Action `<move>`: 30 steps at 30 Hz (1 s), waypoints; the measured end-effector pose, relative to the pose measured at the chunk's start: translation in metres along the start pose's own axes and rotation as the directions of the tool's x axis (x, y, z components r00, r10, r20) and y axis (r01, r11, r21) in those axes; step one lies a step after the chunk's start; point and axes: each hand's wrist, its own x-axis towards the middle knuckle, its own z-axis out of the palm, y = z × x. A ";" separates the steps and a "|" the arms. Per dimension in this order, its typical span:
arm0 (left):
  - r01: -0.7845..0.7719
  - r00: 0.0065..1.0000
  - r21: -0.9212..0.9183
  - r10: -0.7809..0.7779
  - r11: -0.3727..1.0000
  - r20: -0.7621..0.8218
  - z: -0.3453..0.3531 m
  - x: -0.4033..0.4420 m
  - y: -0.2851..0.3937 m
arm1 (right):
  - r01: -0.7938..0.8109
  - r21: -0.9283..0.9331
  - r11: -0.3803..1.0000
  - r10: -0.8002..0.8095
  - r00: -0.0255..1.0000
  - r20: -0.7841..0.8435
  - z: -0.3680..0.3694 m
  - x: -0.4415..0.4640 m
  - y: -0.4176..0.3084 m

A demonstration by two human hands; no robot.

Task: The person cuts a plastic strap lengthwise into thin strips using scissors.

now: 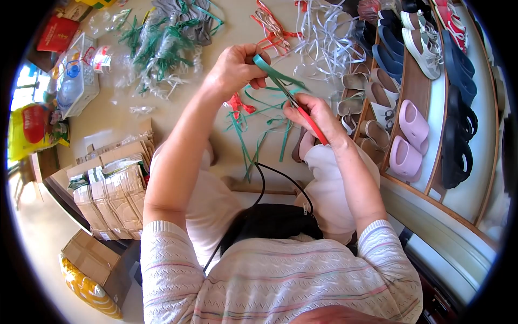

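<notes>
Shows, across the middle and top of the frame, a pale floor (121,121). Down the right side, a slanting shoe rack (485,135), lined with several rows of footwear. At bottom centre, a pale knitted top (280,275) with short sleeves, and above it light trousers (340,186), knees spread apart. At centre left, a bundle of flattened cardboard (110,205); in the upper left, a heap of green and clear plastic scraps (164,48); in the upper right, just beside the rack, a tangle of white strips (329,43). Lower left, a brown cardboard box (91,256) next to a striped yellow package (89,286). Between the legs, below centre, a black bag (275,222) with a cord handle. On the rack, a pair of pink slippers (407,154). Above centre, a left hand (233,70) with fingers pinched around one end of a green strip (270,70). Just right of centre, a right hand (319,116), closed around the red handles of scissors (314,128), blades pointing to the upper left and overlapping the strip; cannot tell whether cutting into it. Underneath, loose green scraps (284,146) on the floor, near a crumpled red piece (237,105).
</notes>
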 end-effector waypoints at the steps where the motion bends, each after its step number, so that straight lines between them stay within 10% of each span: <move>1: 0.009 1.000 0.009 -0.009 1.000 -0.010 0.000 0.000 0.002 | 0.007 -0.010 1.000 -0.007 1.000 0.001 -0.001 0.000 -0.001; 5: -0.025 0.991 0.120 0.040 0.992 -0.124 -0.003 0.002 0.006 | 0.027 -0.064 0.998 -0.026 1.000 0.011 -0.003 0.002 0.005; 14: -0.040 0.999 -0.559 0.038 0.828 -0.015 -0.010 0.005 -0.010 | -0.042 0.051 0.998 0.044 0.998 -0.041 -0.007 0.003 -0.003; 21: -0.013 0.999 -0.423 0.028 0.906 0.028 -0.012 0.004 0.001 | -0.038 0.158 0.987 0.041 0.999 -0.018 -0.009 -0.002 -0.007; 30: 0.001 0.998 -0.825 -0.052 0.565 -0.034 -0.014 0.012 -0.013 | 0.085 -0.046 0.995 -0.088 0.992 -0.092 -0.007 0.002 -0.002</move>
